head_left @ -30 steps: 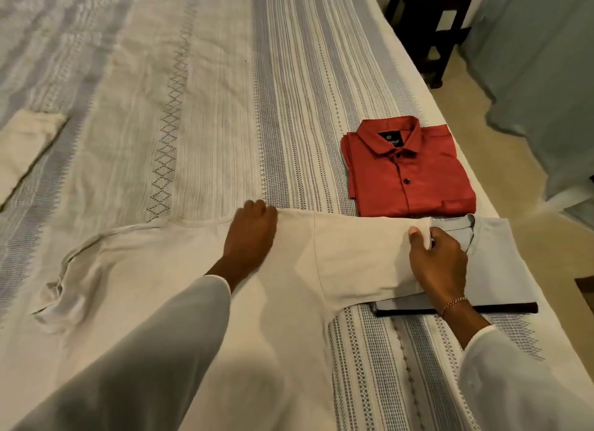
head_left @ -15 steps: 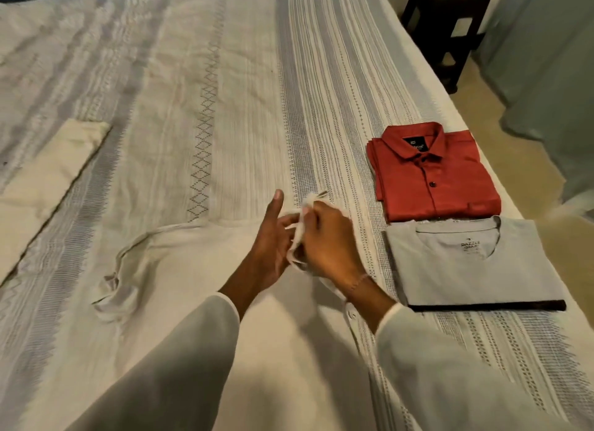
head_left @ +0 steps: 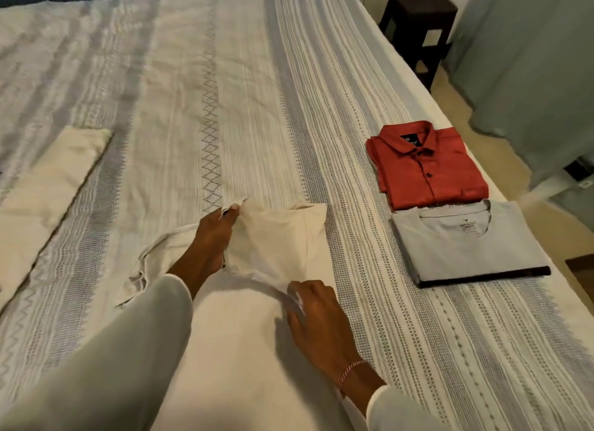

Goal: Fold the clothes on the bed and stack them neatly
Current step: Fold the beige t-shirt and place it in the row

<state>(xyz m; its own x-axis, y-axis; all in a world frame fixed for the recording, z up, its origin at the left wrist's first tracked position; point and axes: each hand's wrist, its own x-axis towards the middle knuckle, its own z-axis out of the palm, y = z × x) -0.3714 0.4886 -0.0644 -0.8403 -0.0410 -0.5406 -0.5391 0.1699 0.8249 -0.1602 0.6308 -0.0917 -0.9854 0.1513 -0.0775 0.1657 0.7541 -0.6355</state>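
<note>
Cream shirt half folded on the striped bed

Cream cloth is seen spread at the middle of the near half of the bed, which is covered by a white and grey striped spread. It belongs to a cream shirt laid flat, its body running toward six o'clock under the two arms. One sleeve has been folded inward across the chest, with its cuff end lying toward one o'clock of the shirt. The other sleeve is left crumpled toward nine o'clock.

The left hand is curled round the upper edge of the folded sleeve, and a tuft of cloth is pinched between thumb and fingers at its twelve o'clock side. The right hand is laid on the shirt toward five o'clock of the left hand; a ridge of cloth appears to be pinched at its fingertips, though the grip is blurred. A thin bracelet is worn on the right wrist, and both arms are covered by pale sleeves.

Toward two o'clock of the shirt, near the bed's edge, a folded red shirt is laid collar up. A folded grey T-shirt is placed just beside it on the six o'clock side, the two touching or nearly so. A cream cloth is laid flat toward ten o'clock, well apart. Beyond the bed, toward one o'clock, a dark wooden stool is seen on the floor.
</note>
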